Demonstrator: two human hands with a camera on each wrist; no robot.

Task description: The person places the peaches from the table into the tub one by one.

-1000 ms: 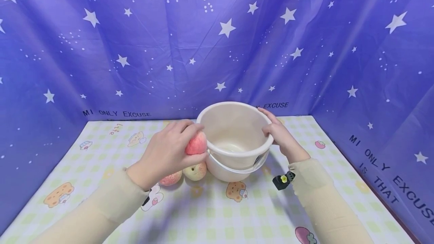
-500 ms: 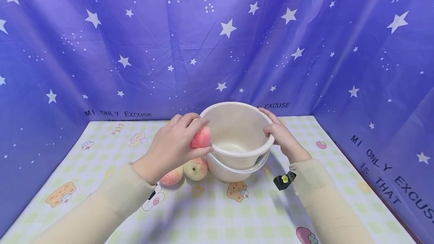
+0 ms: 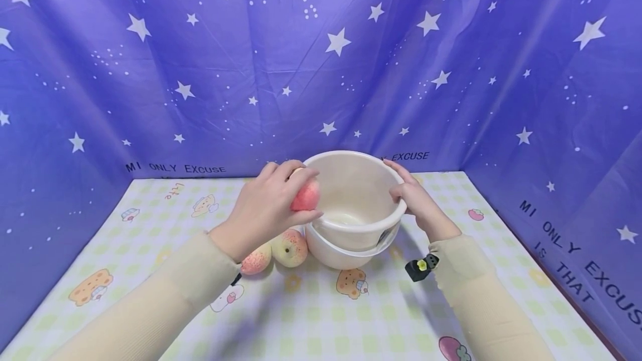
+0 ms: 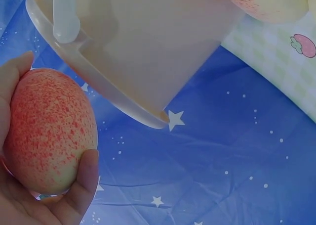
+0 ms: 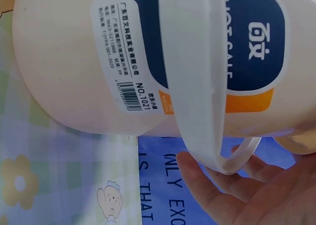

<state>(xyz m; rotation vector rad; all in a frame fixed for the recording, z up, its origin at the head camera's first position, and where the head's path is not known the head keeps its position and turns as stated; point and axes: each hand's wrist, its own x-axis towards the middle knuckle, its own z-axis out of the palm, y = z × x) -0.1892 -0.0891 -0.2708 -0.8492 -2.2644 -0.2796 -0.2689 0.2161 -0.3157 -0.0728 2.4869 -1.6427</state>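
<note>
A cream plastic bucket (image 3: 341,259) stands upright on the table, its mouth tilted toward me in the head view. My left hand (image 3: 263,202) grips a pinkish-red peach (image 3: 307,195) at the left side of the rim. In the left wrist view, fingers and thumb wrap the speckled peach (image 4: 52,131) beside the bucket wall (image 4: 143,47). My right hand (image 3: 416,196) holds the right side of the rim, thumb over the inside. The bucket's white handle (image 5: 192,71) hangs down across its label in the right wrist view. No fruit shows inside the bucket.
Two more peaches, a reddish one (image 3: 257,261) and a yellowish one (image 3: 290,248), lie on the table left of the bucket. A checked cloth (image 3: 321,322) with cartoon prints covers the tabletop. Starry blue-purple curtains (image 3: 225,71) enclose the back and sides.
My left hand has lifted the peach up and to the right, closer to the bucket's mouth. My right hand and the bucket stay nearly where they were.
</note>
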